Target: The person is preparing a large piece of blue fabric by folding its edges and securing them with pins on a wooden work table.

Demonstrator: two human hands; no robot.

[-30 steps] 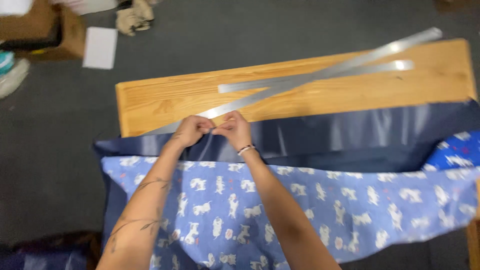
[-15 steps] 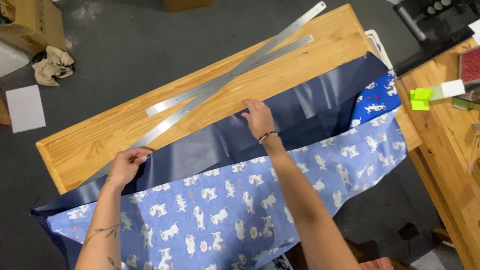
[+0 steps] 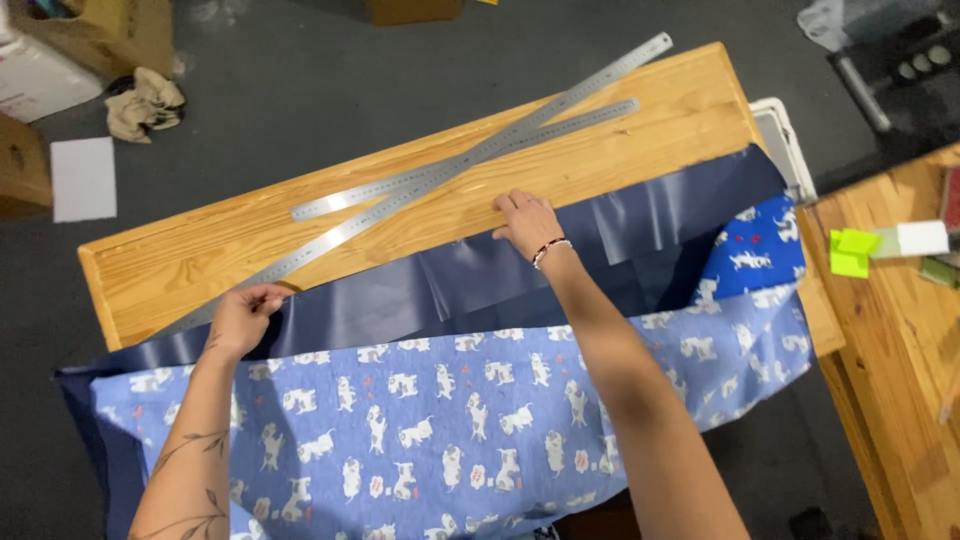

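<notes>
A sheet of glossy dark navy lining fabric lies across the near half of the light wooden counter, its long upper edge running on a slant from lower left to upper right, roughly parallel to the two long steel rulers crossed just beyond it. The left hand sits at the lower-left end of that edge, its fingers pressed together and pinching the navy fabric's rim. The right hand rests further up the same edge, near its middle, fingers spread flat on the sheet and touching bare wood. The edge therefore stretches between the two hands. A light blue cotton cloth printed with small white animals overlaps the navy sheet's near side and hangs off the counter.
</notes>
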